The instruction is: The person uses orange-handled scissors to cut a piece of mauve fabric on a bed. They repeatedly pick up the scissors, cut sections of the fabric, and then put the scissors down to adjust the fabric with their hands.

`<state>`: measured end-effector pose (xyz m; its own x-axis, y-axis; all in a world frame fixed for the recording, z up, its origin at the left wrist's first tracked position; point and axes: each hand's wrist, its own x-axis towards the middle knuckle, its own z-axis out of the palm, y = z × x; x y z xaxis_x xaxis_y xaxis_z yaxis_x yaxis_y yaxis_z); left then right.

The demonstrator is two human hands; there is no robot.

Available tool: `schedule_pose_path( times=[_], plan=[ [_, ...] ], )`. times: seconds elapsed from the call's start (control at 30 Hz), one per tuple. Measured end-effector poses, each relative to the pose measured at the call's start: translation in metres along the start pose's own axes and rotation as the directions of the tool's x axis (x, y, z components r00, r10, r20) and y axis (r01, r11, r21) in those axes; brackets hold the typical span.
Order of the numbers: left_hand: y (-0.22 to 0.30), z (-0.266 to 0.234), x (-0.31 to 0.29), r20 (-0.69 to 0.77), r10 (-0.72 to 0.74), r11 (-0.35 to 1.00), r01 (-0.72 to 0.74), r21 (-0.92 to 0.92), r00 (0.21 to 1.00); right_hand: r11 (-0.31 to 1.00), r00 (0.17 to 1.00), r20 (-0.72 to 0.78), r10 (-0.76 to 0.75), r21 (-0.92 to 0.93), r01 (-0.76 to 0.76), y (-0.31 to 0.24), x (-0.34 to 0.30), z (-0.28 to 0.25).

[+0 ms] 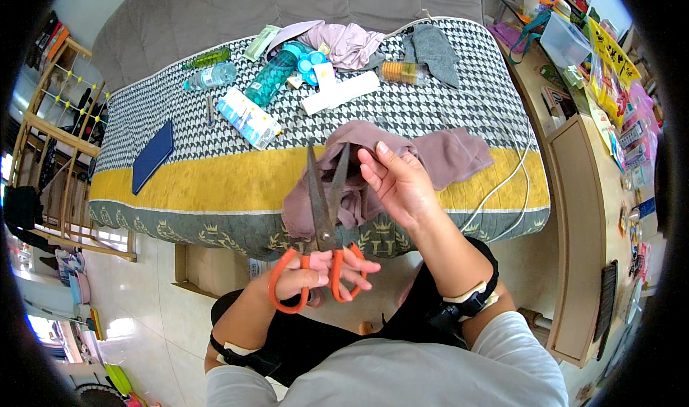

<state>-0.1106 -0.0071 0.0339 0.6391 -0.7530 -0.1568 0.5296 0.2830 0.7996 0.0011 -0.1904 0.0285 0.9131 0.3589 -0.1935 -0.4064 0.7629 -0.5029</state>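
My left hand [316, 274] has its fingers through the orange handle loops of a large pair of scissors [324, 227]. The dark blades stand apart and point away from me, over a mauve cloth garment [452, 156]. Between the blades the fabric bulges up around a dark fold. My right hand [402, 188] is at that raised fabric, palm turned toward the scissors, with thumb and curled fingers at its edge; the fingertips' grip is partly hidden. The garment lies bunched at the bed's near edge, one part stretching out to the right.
On the patterned bed [194, 166] lie a dark blue folder [153, 157], a teal bottle [273, 77], a clear bottle [210, 76], a white roll [341, 93], a packet [248, 118] and other clothes. A white cable [513, 170] runs down the right side, beside a cluttered desk [578, 242].
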Motion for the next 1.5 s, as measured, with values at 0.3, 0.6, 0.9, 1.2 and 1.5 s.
schedule_pose_path(
  times=[0.3,0.6,0.9,1.2,1.5],
  plan=[
    [-0.0073,-0.0077,-0.0005,0.143,-0.097,0.978,0.121,-0.168,0.985,0.987,0.997,0.045,-0.068,-0.143,0.074,0.0031,0.0027,0.0032],
    [-0.0071,-0.0079,0.0006,0.132,-0.093,0.972,0.119,-0.201,0.987,0.98,0.993,0.078,-0.085,-0.176,0.098,0.0035,0.0024,0.0032],
    [-0.0068,-0.0073,0.0001,0.107,-0.1,0.973,0.12,-0.195,0.989,0.978,0.993,0.079,-0.09,-0.18,0.103,0.0026,0.0011,0.0033],
    [-0.0041,-0.0068,0.0006,0.106,-0.104,0.973,0.124,-0.196,0.989,0.975,0.995,0.055,-0.089,-0.198,0.098,0.0006,0.0005,0.0044],
    [-0.0078,-0.005,-0.0007,0.16,-0.135,0.97,0.164,-0.181,0.978,0.979,0.995,0.042,-0.09,-0.181,0.096,0.0007,0.0015,0.0044]
  ],
)
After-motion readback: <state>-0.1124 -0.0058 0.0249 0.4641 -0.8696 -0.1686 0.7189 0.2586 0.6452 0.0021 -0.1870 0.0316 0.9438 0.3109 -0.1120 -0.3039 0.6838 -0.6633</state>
